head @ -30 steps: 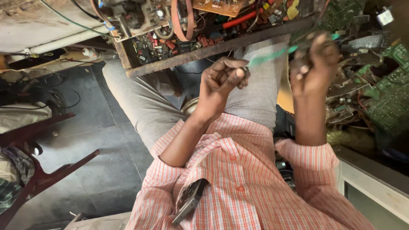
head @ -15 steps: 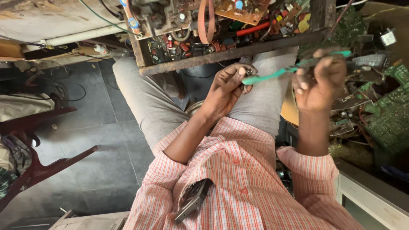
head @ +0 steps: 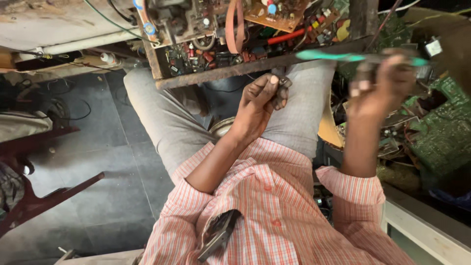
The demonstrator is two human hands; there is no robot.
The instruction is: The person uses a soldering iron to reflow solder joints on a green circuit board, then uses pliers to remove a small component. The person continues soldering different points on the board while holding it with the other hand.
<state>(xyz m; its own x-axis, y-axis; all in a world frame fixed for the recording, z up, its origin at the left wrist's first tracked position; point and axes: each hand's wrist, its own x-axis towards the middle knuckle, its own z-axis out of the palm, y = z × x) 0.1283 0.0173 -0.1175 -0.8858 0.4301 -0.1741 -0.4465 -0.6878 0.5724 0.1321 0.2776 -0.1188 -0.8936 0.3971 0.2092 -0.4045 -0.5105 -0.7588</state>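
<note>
Green-handled tool [head: 360, 57] gripped in raised right hand [head: 375, 91]; small dark part [head: 282, 86] pinched in left hand [head: 260, 100], just below exposed circuit chassis [head: 235, 39]. Work judged midway, chassis open.

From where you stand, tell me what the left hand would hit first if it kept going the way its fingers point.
Probably the metal frame edge of the open chassis, just beyond the left hand and the small dark part it pinches; depth is uncertain.
</note>
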